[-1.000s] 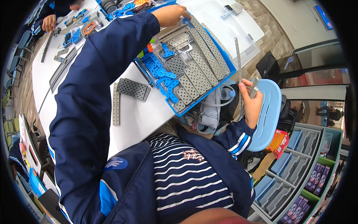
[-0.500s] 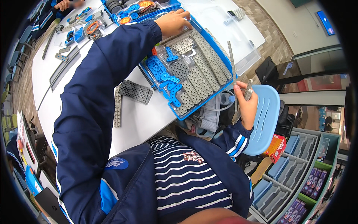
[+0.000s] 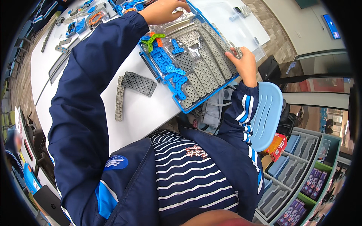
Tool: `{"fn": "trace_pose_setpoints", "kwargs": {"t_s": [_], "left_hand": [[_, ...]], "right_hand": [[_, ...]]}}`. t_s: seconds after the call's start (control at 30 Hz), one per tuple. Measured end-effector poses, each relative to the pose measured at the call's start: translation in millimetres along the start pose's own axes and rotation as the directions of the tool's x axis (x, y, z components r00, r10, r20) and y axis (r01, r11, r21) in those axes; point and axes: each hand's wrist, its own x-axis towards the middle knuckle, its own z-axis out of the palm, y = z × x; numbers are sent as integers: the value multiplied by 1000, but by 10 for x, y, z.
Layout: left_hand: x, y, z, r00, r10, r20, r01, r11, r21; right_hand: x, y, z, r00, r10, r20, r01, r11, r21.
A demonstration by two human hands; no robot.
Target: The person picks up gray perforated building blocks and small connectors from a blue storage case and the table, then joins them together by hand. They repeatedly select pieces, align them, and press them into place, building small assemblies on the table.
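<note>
Across the white surface (image 3: 134,116), work around your open blue tray (image 3: 210,95); its near right edge juts past the surface, so don't lean there. Your left hand (image 3: 162,13) is over the tray's far end, fingers curved, thumb apart; whether that grip holds anything I cannot tell. Your right hand (image 3: 247,66) grasps a grey perforated piece (image 3: 238,52) between thumb and fingers, at the tray's right side, near the long grey beams (image 3: 217,49). Hold it lightly and align it with them so nothing gets knocked.
</note>
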Motion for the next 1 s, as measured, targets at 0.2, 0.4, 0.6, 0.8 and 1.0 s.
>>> {"fn": "trace_pose_setpoints", "kwargs": {"t_s": [0.2, 0.4, 0.6, 0.8, 1.0], "left_hand": [[-129, 325, -106, 1000, -9, -3, 9, 996, 87], [-1136, 944, -532, 932, -361, -7, 333, 853, 401], [-2736, 2053, -254, 555, -826, 97, 750, 548, 371], [-3288, 2329, 71, 458, -838, -295, 888, 443, 122], [-3677, 2481, -53, 351, -882, -316, 933, 358, 37]], "right_hand": [[-83, -81, -64, 997, 2, -78, -2, 1000, 11], [-569, -736, -403, 983, 183, 26, -184, 944, 274], [-1301, -1874, 2, 890, -164, 426, -114, 824, 555], [-1464, -2418, 1011, 872, -265, 412, 27, 867, 498], [-1504, -2567, 1543, 910, -343, 232, 246, 899, 363]]}}
